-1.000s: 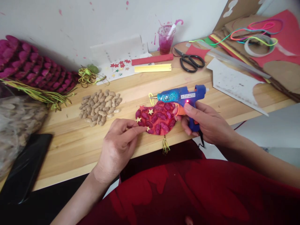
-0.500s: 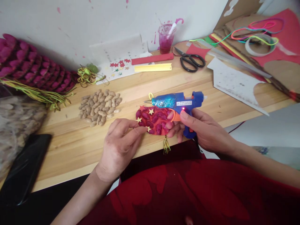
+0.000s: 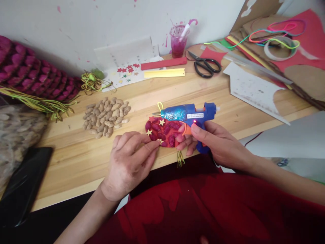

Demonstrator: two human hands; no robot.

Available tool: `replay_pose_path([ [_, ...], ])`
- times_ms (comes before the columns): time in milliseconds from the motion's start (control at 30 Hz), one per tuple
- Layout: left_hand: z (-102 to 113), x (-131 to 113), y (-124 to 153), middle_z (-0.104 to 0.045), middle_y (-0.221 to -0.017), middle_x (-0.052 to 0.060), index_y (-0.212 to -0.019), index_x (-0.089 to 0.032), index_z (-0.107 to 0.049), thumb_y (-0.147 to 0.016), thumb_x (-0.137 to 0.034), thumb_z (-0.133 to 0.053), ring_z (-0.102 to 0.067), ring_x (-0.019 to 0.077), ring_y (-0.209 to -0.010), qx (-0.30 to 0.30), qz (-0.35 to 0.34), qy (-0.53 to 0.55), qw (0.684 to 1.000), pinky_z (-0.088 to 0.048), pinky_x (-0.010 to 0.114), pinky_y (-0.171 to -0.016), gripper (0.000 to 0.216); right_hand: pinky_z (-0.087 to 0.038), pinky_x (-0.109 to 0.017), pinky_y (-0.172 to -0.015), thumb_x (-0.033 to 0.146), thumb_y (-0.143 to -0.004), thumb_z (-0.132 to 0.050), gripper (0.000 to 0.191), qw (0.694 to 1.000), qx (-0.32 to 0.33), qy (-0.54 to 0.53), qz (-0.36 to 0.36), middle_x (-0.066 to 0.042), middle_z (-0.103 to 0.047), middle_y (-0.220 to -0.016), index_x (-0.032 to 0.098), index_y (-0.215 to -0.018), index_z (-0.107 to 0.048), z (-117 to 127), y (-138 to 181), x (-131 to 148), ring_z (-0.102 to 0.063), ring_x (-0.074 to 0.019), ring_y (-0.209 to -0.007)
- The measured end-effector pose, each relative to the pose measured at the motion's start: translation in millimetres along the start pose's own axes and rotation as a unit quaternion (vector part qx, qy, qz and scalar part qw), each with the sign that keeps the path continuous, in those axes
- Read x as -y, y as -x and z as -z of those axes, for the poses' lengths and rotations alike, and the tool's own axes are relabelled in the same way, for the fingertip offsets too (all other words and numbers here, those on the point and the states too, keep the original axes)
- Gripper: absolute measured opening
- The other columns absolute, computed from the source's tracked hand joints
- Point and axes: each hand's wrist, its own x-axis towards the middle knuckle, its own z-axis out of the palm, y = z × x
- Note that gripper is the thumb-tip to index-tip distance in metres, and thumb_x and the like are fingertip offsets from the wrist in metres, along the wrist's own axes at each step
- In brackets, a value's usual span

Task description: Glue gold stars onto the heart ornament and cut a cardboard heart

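Observation:
A round red craft disc (image 3: 165,131) covered with painted red shells and small gold stars lies near the front edge of the wooden table (image 3: 76,156). My left hand (image 3: 129,162) rests at its left rim, fingertips pressed on a gold star at the lower edge. My right hand (image 3: 218,144) grips a blue hot glue gun (image 3: 188,113) with a lit red lamp, a finger on its orange trigger. The nozzle points left over the disc's upper edge.
A heap of peanuts (image 3: 106,115) lies left of the disc. A sticker sheet with stars (image 3: 127,73), a yellow ruler (image 3: 165,73), black scissors (image 3: 205,66) and a pink paint cup (image 3: 177,40) sit at the back. Cardboard and coloured cords (image 3: 274,37) fill the right; a black phone (image 3: 22,184) lies at left.
My right hand has brought the glue gun down and left, its nozzle now lower over the disc. My left hand keeps pressing the star at the disc's edge.

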Motion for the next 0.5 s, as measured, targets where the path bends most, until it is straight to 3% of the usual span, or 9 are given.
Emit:
replay_pose_path([
  [200, -0.1, 6.2, -1.7, -0.071, -0.096, 0.005, -0.107, -0.028, -0.071, -0.086, -0.017, -0.069, -0.064, 0.0242, -0.095, 0.007, -0.023, -0.020, 1.000, -0.049, 0.039, -0.077, 0.024, -0.059, -0.027, -0.068, 0.048, -0.093, -0.063, 0.030, 1.000, 0.013, 0.009, -0.002, -0.009, -0.073, -0.099, 0.018, -0.094, -0.067, -2.2, 1.0, -2.1, -0.072, -0.0174, -0.083],
  [500, -2.0, 15.8, -7.1, -0.071, -0.091, 0.003, -0.101, -0.026, -0.071, -0.083, -0.013, -0.073, -0.063, 0.0231, -0.090, -0.029, -0.044, -0.040, 0.998, -0.048, 0.039, -0.078, 0.023, -0.060, -0.028, -0.070, 0.047, -0.093, -0.063, 0.029, 1.000, 0.029, 0.004, -0.001, -0.008, -0.074, -0.094, 0.018, -0.095, -0.068, -2.9, 1.2, -8.2, -0.071, -0.0168, -0.080],
])
